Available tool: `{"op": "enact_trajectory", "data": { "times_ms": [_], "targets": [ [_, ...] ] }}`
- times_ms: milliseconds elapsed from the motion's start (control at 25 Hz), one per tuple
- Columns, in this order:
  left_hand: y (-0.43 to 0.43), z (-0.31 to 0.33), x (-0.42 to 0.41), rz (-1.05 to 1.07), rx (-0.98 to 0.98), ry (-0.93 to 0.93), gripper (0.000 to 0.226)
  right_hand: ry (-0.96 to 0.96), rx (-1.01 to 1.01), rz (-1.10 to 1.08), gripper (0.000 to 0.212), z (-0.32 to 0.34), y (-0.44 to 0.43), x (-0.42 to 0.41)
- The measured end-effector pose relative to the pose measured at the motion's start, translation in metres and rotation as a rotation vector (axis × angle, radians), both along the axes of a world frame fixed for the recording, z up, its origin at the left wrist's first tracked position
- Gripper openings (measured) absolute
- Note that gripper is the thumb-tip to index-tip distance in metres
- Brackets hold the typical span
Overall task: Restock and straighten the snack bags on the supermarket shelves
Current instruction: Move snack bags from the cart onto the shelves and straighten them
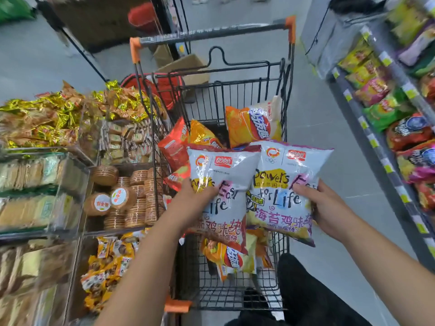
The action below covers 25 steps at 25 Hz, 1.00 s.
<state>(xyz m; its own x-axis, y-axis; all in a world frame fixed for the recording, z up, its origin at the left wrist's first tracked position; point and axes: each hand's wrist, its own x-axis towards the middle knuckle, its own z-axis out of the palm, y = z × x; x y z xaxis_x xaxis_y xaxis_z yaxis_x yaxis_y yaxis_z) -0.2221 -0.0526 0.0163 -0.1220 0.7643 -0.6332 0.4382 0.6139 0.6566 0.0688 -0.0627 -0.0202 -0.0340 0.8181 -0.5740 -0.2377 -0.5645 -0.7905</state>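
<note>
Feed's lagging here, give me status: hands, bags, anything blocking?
Left hand grips one white foil snack bag; right hand grips its twin. Both above black wire cart. Shelf on right, path open.

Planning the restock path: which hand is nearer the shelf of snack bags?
Right. The right hand holds a white bag nearest the shelf; the left hand is over the cart.

Both forearms are bare with no sleeves visible, the left hand [196, 200] and right hand [326, 203] carry no gloves or rings, and the legs wear black trousers [306, 292].
</note>
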Motion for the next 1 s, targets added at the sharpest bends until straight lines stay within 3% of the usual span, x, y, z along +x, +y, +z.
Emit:
{"op": "enact_trajectory", "data": {
  "times_ms": [80,240,400,480,520,640,760,920,1000],
  "targets": [
    [-0.009,0.01,0.013,-0.067,0.003,-0.131,0.043,0.051,0.005,-0.064,0.049,0.007,-0.021,0.017],
    [-0.018,0.019,0.049,-0.179,-0.041,-0.411,0.049,0.049,0.054,-0.171,0.086,0.032,-0.061,0.065],
    [-0.02,0.011,0.098,-0.187,-0.141,-0.479,0.099,-0.018,0.108,-0.349,0.04,0.054,-0.099,0.116],
    [-0.024,0.013,0.134,-0.228,-0.117,-0.539,0.096,-0.044,0.118,-0.44,0.027,0.062,-0.122,0.144],
    [-0.031,0.02,0.155,-0.25,-0.102,-0.575,0.093,-0.065,0.121,-0.469,0.03,0.066,-0.134,0.16],
    [-0.059,0.046,0.225,-0.34,-0.059,-0.626,0.075,-0.155,0.103,-0.521,0.085,0.072,-0.178,0.218],
    [-0.084,0.06,0.29,-0.365,-0.021,-0.663,0.062,-0.238,0.114,-0.566,0.078,0.091,-0.225,0.27],
    [-0.119,0.082,0.392,-0.45,0.011,-0.698,0.064,-0.317,0.084,-0.638,0.113,0.107,-0.292,0.355],
    [-0.135,0.094,0.439,-0.503,0.044,-0.706,0.06,-0.345,0.131,-0.705,0.105,0.124,-0.321,0.385]
  ]
}}
